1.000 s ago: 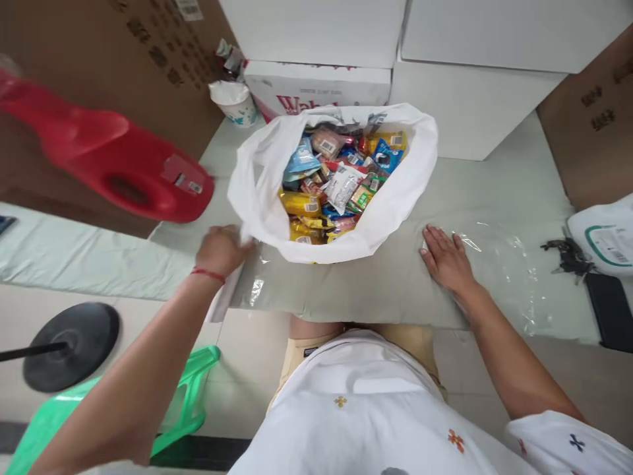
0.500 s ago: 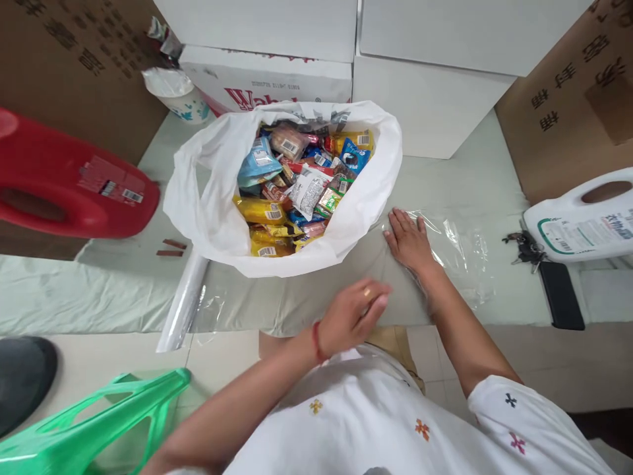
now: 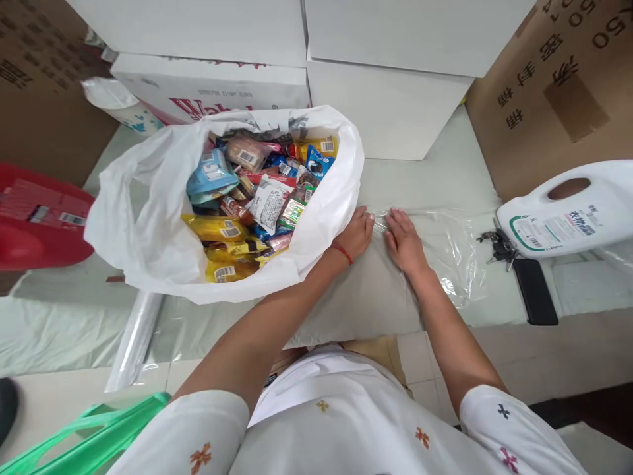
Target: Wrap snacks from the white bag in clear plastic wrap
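A sheet of clear plastic film (image 3: 448,254) lies on the cloth-covered table (image 3: 366,290), with creases running between my two hands. My left hand (image 3: 357,234), a red cord at its wrist, is at the film beside the bag, its fingers closed together on it. My right hand (image 3: 405,244) rests on the film a little to the right, fingers stretched out. Against my left forearm stands an open white plastic bag (image 3: 336,191), full of small wrapped snacks (image 3: 270,201). Its side partly hides my left hand.
A film roll (image 3: 133,343) lies at the left near edge, above a green stool (image 3: 99,435). White boxes (image 3: 376,105) stand behind. On the right are a white jug (image 3: 564,211), keys (image 3: 499,247) and a black phone (image 3: 535,290); on the left, a red jug (image 3: 44,211).
My left hand has moved forward from near my body to the film beside my right hand, which stays on the film. The view has shifted right, and the bag appears farther left.
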`<state>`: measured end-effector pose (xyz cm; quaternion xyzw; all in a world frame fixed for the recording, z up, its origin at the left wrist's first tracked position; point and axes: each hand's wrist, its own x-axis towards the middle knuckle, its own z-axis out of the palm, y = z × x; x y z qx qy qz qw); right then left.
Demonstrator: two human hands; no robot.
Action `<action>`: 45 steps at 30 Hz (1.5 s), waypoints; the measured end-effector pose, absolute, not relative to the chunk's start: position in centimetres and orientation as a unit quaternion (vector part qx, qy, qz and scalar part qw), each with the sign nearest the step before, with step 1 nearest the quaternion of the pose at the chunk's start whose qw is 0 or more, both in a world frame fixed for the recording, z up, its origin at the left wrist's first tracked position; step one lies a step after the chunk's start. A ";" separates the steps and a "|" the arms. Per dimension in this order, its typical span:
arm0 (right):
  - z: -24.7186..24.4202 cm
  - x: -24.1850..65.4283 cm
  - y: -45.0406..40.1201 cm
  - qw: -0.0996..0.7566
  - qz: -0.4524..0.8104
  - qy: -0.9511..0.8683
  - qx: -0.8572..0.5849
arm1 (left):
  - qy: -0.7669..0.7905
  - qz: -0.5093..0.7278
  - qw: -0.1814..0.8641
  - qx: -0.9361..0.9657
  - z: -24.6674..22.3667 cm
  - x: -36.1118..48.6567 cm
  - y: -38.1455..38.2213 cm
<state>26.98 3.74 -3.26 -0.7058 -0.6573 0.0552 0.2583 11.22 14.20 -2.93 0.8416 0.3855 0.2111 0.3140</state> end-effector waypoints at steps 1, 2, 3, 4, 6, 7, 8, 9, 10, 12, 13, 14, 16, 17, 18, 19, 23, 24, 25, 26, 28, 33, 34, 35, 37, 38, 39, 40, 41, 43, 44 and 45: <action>-3.1 27.2 2.6 0.263 0.052 -0.663 -0.699 | 0.381 0.199 0.315 0.846 -2.9 11.2 14.1; -3.0 27.2 1.3 0.263 0.051 -0.671 -0.691 | 0.378 0.188 0.316 0.850 -2.9 11.1 14.2; -2.8 27.0 -0.1 0.258 0.053 -0.681 -0.683 | 0.377 0.178 0.316 0.852 -2.9 11.1 14.3; -2.6 26.7 -1.4 0.249 0.058 -0.692 -0.675 | 0.378 0.171 0.313 0.854 -2.8 11.0 14.4; -2.2 25.7 -3.8 0.227 0.071 -0.712 -0.661 | 0.378 0.158 0.309 0.858 -2.5 11.0 14.7; -2.0 25.1 -4.7 0.214 0.079 -0.720 -0.655 | 0.376 0.154 0.308 0.860 -2.3 11.0 14.8; -1.8 24.6 -5.3 0.201 0.088 -0.728 -0.650 | 0.375 0.148 0.306 0.862 -2.1 11.1 14.8; -1.7 24.2 -5.7 0.186 0.099 -0.736 -0.644 | 0.373 0.141 0.302 0.866 -1.8 11.1 14.8; -1.4 23.9 -5.9 0.170 0.109 -0.745 -0.636 | 0.371 0.132 0.294 0.871 -1.6 11.1 14.7; -1.0 23.6 -5.6 0.130 0.126 -0.768 -0.614 | 0.366 0.108 0.272 0.883 -1.2 11.2 14.6; -0.7 23.5 -5.2 0.108 0.132 -0.779 -0.603 | 0.363 0.098 0.262 0.889 -1.1 11.1 14.5; -0.4 23.2 -4.8 0.086 0.134 -0.788 -0.595 | 0.358 0.091 0.254 0.894 -1.1 11.1 14.5; 0.1 22.4 -4.1 0.047 0.124 -0.795 -0.592 | 0.347 0.088 0.249 0.900 -1.4 11.0 14.5; 0.3 21.8 -3.8 0.032 0.116 -0.794 -0.596 | 0.342 0.090 0.250 0.901 -1.6 11.0 14.5; 0.4 21.0 -3.6 0.021 0.105 -0.791 -0.602 | 0.336 0.093 0.252 0.903 -1.8 11.0 14.5; 0.5 20.1 -3.4 0.013 0.093 -0.789 -0.607 | 0.326 0.097 0.253 0.906 -2.0 11.1 14.5; 0.0 17.0 -2.7 0.003 0.047 -0.777 -0.628 | 0.284 0.095 0.216 0.929 -2.1 12.1 14.0; -0.2 16.6 -2.5 0.001 0.039 -0.773 -0.633 | 0.288 0.091 0.195 0.933 -2.0 12.4 13.7; -0.3 16.5 -2.3 -0.003 0.035 -0.772 -0.635 | 0.302 0.088 0.173 0.933 -1.8 12.6 13.4; -0.3 16.6 -2.1 -0.006 0.035 -0.774 -0.633 | 0.319 0.089 0.157 0.930 -1.8 12.7 13.2; -0.3 17.2 -1.9 -0.006 0.048 -0.782 -0.621 | 0.353 0.094 0.150 0.919 -1.7 12.5 12.8; -0.2 19.8 -2.2 0.019 0.079 -0.792 -0.605 | 0.361 0.084 0.202 0.906 -2.4 10.6 12.8; -0.3 20.3 -2.3 0.030 0.082 -0.791 -0.606 | 0.356 0.079 0.204 0.908 -2.5 10.3 12.8; -0.5 20.9 -2.4 0.043 0.085 -0.789 -0.607 | 0.352 0.075 0.203 0.911 -2.6 10.1 12.9; -0.8 21.9 -2.8 0.079 0.094 -0.786 -0.606 | 0.348 0.077 0.195 0.914 -2.7 9.9 12.9; -1.0 22.4 -3.1 0.098 0.101 -0.782 -0.607 | 0.347 0.081 0.191 0.915 -2.8 9.9 12.9; -1.0 22.7 -3.4 0.115 0.109 -0.777 -0.610 | 0.344 0.085 0.188 0.916 -2.9 9.9 12.9; -1.0 23.0 -3.9 0.129 0.117 -0.769 -0.615 | 0.341 0.087 0.187 0.917 -2.9 10.0 12.9; -0.8 23.0 -4.4 0.141 0.126 -0.762 -0.620 | 0.338 0.089 0.187 0.918 -3.0 10.0 12.9; -0.4 22.2 -5.7 0.156 0.141 -0.757 -0.619 | 0.334 0.089 0.190 0.919 -3.1 10.1 13.0; -0.1 21.4 -6.4 0.158 0.147 -0.760 -0.613 | 0.332 0.086 0.192 0.920 -3.1 10.1 13.1; 0.2 20.4 -7.2 0.156 0.154 -0.765 -0.606 | 0.330 0.083 0.195 0.920 -3.2 10.1 13.2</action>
